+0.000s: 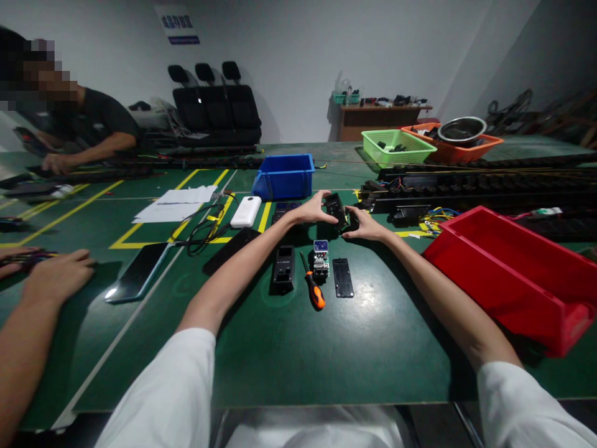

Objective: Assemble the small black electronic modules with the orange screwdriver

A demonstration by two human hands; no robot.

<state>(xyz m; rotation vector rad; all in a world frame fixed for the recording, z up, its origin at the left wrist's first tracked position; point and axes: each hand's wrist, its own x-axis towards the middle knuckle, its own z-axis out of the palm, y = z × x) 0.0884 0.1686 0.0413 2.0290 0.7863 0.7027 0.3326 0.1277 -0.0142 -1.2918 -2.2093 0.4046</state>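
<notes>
Over the far middle of the table, my left hand (316, 208) grips a black plastic housing (334, 208) from its left side. My right hand (366, 225) closes on its right side, where a bit of green, perhaps a circuit board, shows by the fingertips. Nearer to me lie a black device case (283, 269), an orange-and-black screwdriver (314, 291), a circuit board module with a small screen (321, 258) and a flat black cover plate (344, 278). Partly behind my left wrist are more dark pieces (282, 210).
A blue bin (285, 177) stands beyond my hands, and a red bin (508, 274) beside my right arm. Left are a white power bank (246, 212), papers (177, 202), cables and phones (140, 270). Co-workers' hands (58, 277) are at the left. Long black strips (466, 190) lie at back right.
</notes>
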